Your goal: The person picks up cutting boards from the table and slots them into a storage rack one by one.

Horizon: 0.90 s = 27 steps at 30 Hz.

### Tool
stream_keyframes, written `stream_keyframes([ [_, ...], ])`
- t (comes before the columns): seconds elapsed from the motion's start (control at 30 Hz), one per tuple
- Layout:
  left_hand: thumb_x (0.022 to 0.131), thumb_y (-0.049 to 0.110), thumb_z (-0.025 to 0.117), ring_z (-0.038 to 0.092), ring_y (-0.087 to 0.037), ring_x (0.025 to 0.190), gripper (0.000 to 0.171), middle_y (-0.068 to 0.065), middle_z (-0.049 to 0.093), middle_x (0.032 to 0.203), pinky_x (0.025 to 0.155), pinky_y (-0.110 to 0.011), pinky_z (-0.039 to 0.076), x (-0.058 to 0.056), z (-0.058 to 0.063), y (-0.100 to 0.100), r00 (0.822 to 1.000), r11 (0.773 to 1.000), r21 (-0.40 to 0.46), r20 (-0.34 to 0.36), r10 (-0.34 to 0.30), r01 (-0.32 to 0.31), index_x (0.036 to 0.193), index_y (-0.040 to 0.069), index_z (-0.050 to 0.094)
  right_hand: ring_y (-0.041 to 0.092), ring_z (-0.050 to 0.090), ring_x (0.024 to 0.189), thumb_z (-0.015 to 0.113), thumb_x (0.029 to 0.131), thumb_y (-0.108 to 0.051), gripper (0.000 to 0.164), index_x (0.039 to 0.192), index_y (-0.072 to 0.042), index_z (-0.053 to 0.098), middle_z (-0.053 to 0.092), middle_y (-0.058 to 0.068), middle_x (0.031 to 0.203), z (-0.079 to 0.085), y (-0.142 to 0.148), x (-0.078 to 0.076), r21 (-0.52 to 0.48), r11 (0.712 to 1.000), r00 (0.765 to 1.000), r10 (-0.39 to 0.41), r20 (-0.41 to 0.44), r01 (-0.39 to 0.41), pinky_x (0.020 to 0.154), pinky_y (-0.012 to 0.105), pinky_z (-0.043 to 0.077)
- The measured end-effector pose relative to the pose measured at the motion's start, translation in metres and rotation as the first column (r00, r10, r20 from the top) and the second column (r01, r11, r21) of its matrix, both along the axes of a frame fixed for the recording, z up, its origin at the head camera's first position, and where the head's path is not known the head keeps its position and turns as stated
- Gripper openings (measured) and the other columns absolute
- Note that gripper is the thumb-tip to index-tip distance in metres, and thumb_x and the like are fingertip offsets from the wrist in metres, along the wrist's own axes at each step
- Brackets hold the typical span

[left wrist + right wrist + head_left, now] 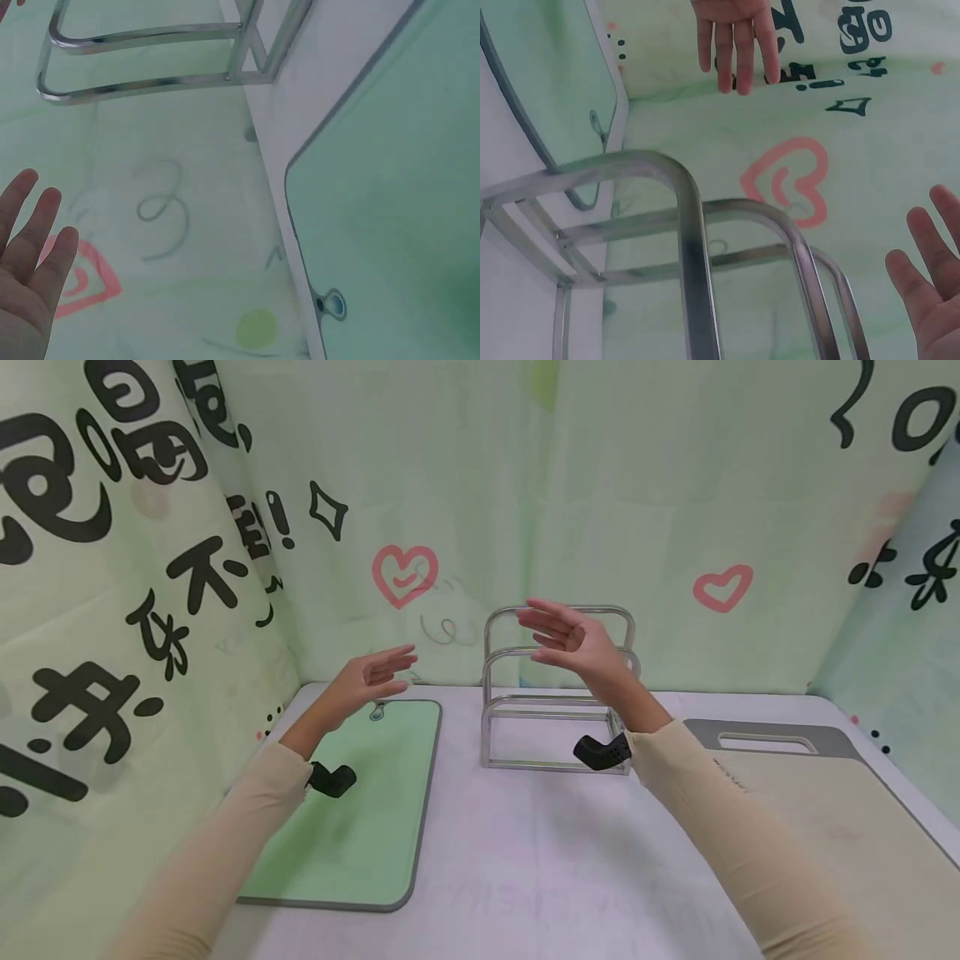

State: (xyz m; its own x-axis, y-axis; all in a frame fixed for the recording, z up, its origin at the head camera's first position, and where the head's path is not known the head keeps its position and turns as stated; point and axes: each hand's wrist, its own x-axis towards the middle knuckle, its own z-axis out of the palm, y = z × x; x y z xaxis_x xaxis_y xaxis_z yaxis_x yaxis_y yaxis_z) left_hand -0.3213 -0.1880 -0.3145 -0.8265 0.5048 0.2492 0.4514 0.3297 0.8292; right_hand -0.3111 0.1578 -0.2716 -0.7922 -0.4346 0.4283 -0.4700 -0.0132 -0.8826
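Both hands are raised with straight fingers and hold nothing. In the head view my left hand (371, 677) hovers over the far end of a green cutting board (375, 810) with a grey rim, which lies flat on the left. My right hand (577, 643) is up in front of a metal rack (495, 735) of bent tube hoops, overlapping its upper hoops in this view. The right wrist view shows the rack (694, 262) close by, with the right hand (937, 307) at the lower right edge and the left hand (737, 37) at the top.
A beige cutting board (832, 843) with a grey handle end lies flat on the right. The table (510, 852) has a pale cloth. Green curtains (465, 485) printed with black lettering and red hearts enclose the back and both sides.
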Motion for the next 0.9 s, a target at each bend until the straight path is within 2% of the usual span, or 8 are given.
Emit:
stream_keyframes([
  [0.27,0.094,0.017,0.057,0.039,-0.033,0.135,0.057,-0.018,0.042,0.145,0.112,-0.048,0.029,0.005,-0.007,-0.026,0.998,0.996,-0.063,0.007,0.060,-0.059,0.145,0.007,0.035,0.029,0.043,0.133,0.076,0.079,-0.023,0.075,0.142,-0.005,0.038,0.045,0.019,0.142,-0.013,-0.037,0.009,0.007,0.998,0.997,0.070,0.027,-0.070,0.109,0.037,0.036],
  [0.5,0.094,0.018,0.056,0.040,-0.036,0.133,0.057,-0.020,0.042,0.144,0.107,-0.051,0.035,0.009,-0.016,-0.048,0.994,0.987,-0.124,0.033,0.108,-0.103,0.145,0.006,0.033,0.027,0.046,0.131,0.074,0.080,-0.012,0.069,0.141,-0.010,0.041,0.048,0.015,0.141,-0.030,-0.066,0.015,0.033,0.994,0.991,0.100,0.092,-0.103,0.109,0.040,0.037],
  [0.67,0.096,0.019,0.053,0.039,-0.040,0.132,0.057,-0.025,0.041,0.143,0.107,-0.056,0.033,0.007,-0.026,-0.064,0.987,0.980,-0.149,0.076,0.144,-0.132,0.146,0.002,0.031,0.027,0.047,0.130,0.069,0.083,-0.008,0.065,0.142,-0.012,0.041,0.049,0.015,0.141,-0.043,-0.083,0.017,0.068,0.990,0.986,0.111,0.124,-0.120,0.108,0.045,0.038],
  [0.8,0.098,0.022,0.049,0.036,-0.043,0.133,0.057,-0.027,0.038,0.144,0.109,-0.058,0.028,0.004,-0.036,-0.079,0.972,0.972,-0.169,0.141,0.190,-0.165,0.146,0.000,0.028,0.025,0.047,0.130,0.069,0.084,-0.009,0.066,0.143,-0.013,0.039,0.048,0.014,0.141,-0.054,-0.094,0.019,0.090,0.986,0.980,0.126,0.156,-0.141,0.106,0.044,0.040],
  [0.9,0.099,0.025,0.046,0.035,-0.043,0.133,0.058,-0.028,0.035,0.146,0.111,-0.057,0.027,0.002,-0.042,-0.090,0.951,0.966,-0.175,0.212,0.226,-0.191,0.146,-0.001,0.026,0.022,0.048,0.129,0.069,0.084,-0.012,0.067,0.144,-0.015,0.038,0.050,0.011,0.140,-0.063,-0.100,0.019,0.108,0.985,0.974,0.111,0.196,-0.134,0.105,0.040,0.042],
])
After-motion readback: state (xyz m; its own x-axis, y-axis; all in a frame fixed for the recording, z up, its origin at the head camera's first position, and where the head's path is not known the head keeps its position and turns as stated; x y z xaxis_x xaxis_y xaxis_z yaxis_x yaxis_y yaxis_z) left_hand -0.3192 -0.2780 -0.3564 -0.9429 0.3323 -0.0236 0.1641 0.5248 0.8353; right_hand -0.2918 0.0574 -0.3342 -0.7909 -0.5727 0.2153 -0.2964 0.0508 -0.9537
